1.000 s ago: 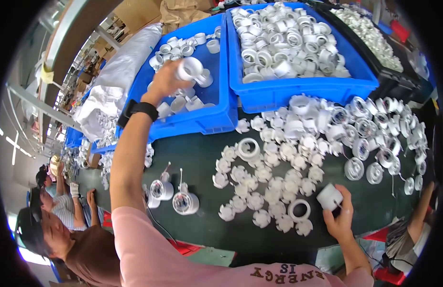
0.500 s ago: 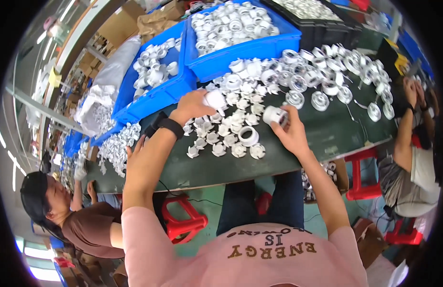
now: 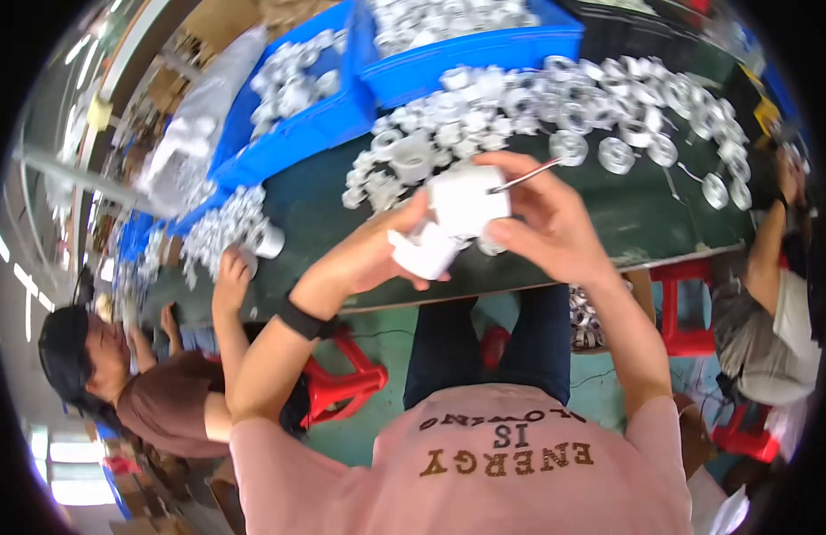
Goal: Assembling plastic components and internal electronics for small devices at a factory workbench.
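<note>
The held housing (image 3: 466,205) is before loose parts (image 3: 616,155) spread on the table (image 3: 310,227) in front of the right tub (image 3: 484,58), beside which stands the left tub (image 3: 297,135).

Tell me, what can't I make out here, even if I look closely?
All in the head view:
- Whether the upper white piece and the lower white piece are joined: overlap and blur hide it.
- Some fingers of the left grip: hidden behind the lower white piece.
- Far end of the larger blue bin: cut off by the top edge.
- Exact shapes of the piled small white parts: too small and blurred.
</note>
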{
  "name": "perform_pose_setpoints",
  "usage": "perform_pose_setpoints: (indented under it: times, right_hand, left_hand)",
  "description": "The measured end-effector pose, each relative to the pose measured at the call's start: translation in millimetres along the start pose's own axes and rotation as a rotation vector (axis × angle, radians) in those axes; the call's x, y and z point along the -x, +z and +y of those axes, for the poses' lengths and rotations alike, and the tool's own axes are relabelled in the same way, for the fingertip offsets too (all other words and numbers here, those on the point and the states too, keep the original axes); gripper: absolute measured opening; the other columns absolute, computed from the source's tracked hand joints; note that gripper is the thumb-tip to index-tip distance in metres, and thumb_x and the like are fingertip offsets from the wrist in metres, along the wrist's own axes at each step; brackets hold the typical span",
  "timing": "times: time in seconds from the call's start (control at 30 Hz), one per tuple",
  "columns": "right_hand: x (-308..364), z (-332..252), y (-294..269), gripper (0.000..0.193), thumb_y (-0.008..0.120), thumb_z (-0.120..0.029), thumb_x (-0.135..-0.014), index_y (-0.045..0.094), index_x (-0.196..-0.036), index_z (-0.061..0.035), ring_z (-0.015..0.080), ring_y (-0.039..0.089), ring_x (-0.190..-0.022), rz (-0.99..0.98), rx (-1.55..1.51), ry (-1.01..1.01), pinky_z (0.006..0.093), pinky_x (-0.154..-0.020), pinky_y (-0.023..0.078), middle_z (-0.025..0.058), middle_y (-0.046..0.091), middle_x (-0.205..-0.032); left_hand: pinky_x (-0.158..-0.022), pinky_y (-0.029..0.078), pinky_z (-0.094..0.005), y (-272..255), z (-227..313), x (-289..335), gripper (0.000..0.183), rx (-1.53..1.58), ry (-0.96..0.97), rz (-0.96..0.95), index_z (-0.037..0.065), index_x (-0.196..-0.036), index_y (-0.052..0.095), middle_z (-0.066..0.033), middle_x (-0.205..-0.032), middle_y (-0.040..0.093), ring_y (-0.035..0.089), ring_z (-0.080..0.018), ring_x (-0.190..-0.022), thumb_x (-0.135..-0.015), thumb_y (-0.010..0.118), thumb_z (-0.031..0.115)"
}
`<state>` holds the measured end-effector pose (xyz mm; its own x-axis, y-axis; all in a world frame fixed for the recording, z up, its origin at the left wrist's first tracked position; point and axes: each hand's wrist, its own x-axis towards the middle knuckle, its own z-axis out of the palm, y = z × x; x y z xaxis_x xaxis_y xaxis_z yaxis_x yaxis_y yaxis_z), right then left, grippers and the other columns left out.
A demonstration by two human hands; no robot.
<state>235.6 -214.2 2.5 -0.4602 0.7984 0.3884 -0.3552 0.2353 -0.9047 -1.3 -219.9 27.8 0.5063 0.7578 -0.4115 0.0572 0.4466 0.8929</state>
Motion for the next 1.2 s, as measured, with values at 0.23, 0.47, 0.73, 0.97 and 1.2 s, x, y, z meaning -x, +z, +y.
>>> perform_pose_setpoints:
  times: [0.23, 0.47, 0.73, 0.97, 1.2]
  right_hand:
    - [12, 17, -2, 0.057, 0.069, -0.001, -0.077, 0.048, -0.130, -0.0003, 0.0139, 0.054, -0.103, -0.132, 0.116, 0.172, 0.0292, -0.085, 0.045, 0.0069, 0.054, -0.118]
    - [26, 27, 0, 0.071, 0.082, -0.007, -0.066, 0.050, -0.128, 0.0010, 0.0163, 0.057, -0.092, -0.023, 0.142, 0.127, 0.0270, -0.075, 0.049, 0.0100, 0.050, -0.115]
    - [33, 23, -11, 0.080, 0.086, -0.017, -0.061, 0.050, -0.130, 0.0003, 0.0175, 0.058, -0.085, 0.004, 0.383, 0.053, 0.0288, -0.070, 0.051, 0.0115, 0.052, -0.107]
    - [60, 12, -13, 0.079, 0.086, -0.019, -0.063, 0.050, -0.132, -0.0002, 0.0148, 0.056, -0.077, 0.072, 0.478, 0.033, 0.0270, -0.066, 0.051, 0.0093, 0.051, -0.101]
    - [64, 11, -1, 0.070, 0.083, -0.010, -0.067, 0.052, -0.129, 0.0008, 0.0168, 0.057, -0.079, 0.186, 0.517, 0.224, 0.0272, -0.066, 0.051, 0.0111, 0.051, -0.104]
  left_hand:
    - [-0.061, 0.050, -0.0317, 2, -28, -3, 0.047, 0.351, 0.013, -0.086, 0.004, -0.120, 0.051, -0.0111, -0.101, 0.063, 0.064, -0.0205, -0.081, -0.090, 0.046, 0.040]
    - [-0.056, 0.045, -0.0207, 50, -43, 2, 0.051, 0.104, 0.222, 0.350, 0.006, -0.121, 0.047, -0.0042, -0.096, 0.059, 0.057, -0.0073, -0.076, -0.096, 0.036, 0.049]
    - [-0.071, 0.046, -0.0266, 67, -58, -29, 0.058, -0.091, 0.370, 0.583, 0.000, -0.105, 0.057, -0.0068, -0.091, 0.061, 0.059, -0.0130, -0.080, -0.096, 0.031, 0.051]
    - [-0.070, 0.046, -0.0272, 92, -66, -38, 0.057, -0.008, 0.347, 0.514, -0.001, -0.103, 0.056, -0.0068, -0.088, 0.061, 0.058, -0.0138, -0.077, -0.098, 0.026, 0.047]
    - [-0.087, 0.044, -0.0342, 86, -58, -11, 0.054, -0.054, 0.356, 0.478, -0.003, -0.137, 0.035, -0.0156, -0.120, 0.053, 0.057, -0.0230, -0.097, -0.099, 0.033, 0.034]
